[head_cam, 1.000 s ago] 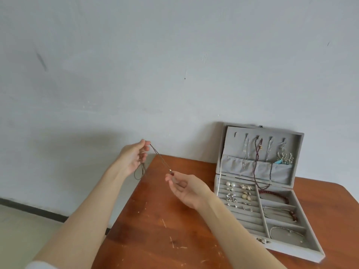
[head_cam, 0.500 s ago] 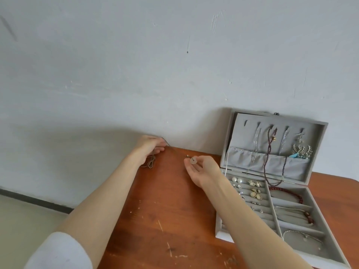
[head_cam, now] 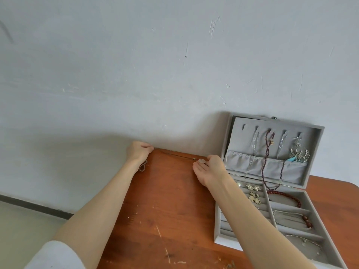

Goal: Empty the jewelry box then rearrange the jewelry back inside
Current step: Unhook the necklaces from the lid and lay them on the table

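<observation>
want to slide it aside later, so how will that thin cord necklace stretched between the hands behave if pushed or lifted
The cord necklace is probably floppy: slack end loops droop below the left hand. It likely weighs little, being a thin strand with one small pale pendant at the right hand. Pushed on the table, it would probably bunch rather than slide whole.

two hands – one jewelry box

Reddish-brown scratched wooden surface; pale grey velvet-lined jewelry box holding a dark purple bead strand, red-brown bead bracelet, silver earrings with a turquoise bit; wall pale blue-grey; sleeve white.
</observation>
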{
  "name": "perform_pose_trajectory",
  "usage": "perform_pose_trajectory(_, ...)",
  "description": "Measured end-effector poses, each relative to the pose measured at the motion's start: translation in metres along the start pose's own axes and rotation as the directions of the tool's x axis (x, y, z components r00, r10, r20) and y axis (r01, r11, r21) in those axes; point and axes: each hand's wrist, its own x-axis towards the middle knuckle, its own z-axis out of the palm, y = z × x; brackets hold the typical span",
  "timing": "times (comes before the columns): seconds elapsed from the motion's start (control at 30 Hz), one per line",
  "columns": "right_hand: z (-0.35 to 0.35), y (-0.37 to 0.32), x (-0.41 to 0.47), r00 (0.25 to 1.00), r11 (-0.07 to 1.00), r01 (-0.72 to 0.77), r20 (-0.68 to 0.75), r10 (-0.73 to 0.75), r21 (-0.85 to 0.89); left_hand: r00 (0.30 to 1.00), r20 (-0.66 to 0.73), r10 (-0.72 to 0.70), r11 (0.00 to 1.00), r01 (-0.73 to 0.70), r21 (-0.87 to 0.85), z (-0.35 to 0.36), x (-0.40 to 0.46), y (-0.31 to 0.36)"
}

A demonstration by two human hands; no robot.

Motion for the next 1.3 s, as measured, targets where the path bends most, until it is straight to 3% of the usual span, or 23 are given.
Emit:
perform_pose_trajectory(0.17, -0.006, -0.003, -0.011, 1.000, 1.000, 0.013, 0.009, -0.013, -0.008, 1.000, 0.014, 0.007, 0.998, -0.007, 0.056, -0.005, -0.004, -0.004)
perform_pose_trajectory(0.3, -0.012, -0.004, -0.024, 0.998, 0.996, 0.004, 0.057, 0.001, -0.094, 0.980, 0.161, 0.114, 0.952, -0.155, 0.265, -0.015, -0.018, -0.002)
perform_pose_trajectory(0.4, -0.021, -0.007, -0.039, 0.993, 0.982, 0.008, 0.120, 0.015, -0.187, 0.967, 0.191, 0.171, 0.895, -0.233, 0.379, -0.022, -0.037, 0.003)
perform_pose_trajectory(0.6, -0.040, -0.027, -0.064, 0.963, 0.935, 0.190, 0.242, -0.118, -0.300, 0.901, 0.186, 0.392, 0.871, -0.429, 0.241, -0.021, -0.091, 0.038)
perform_pose_trajectory(0.83, -0.069, -0.078, -0.071, 0.881, 0.705, 0.472, 0.255, -0.398, -0.530, 0.818, 0.242, 0.522, 0.830, -0.552, 0.078, 0.023, -0.136, 0.100)
perform_pose_trajectory(1.0, -0.082, -0.110, -0.050, 0.810, 0.485, 0.524, 0.233, -0.539, -0.700, 0.813, 0.232, 0.534, 0.828, -0.559, 0.054, 0.077, -0.149, 0.137)
perform_pose_trajectory(1.17, -0.090, -0.123, -0.033, 0.744, 0.259, 0.533, 0.300, -0.597, -0.806, 0.859, 0.199, 0.471, 0.848, -0.503, 0.166, 0.122, -0.148, 0.145)
perform_pose_trajectory(1.3, -0.091, -0.126, -0.023, 0.688, 0.147, 0.549, 0.345, -0.639, -0.823, 0.899, 0.126, 0.418, 0.832, -0.435, 0.343, 0.139, -0.147, 0.148)
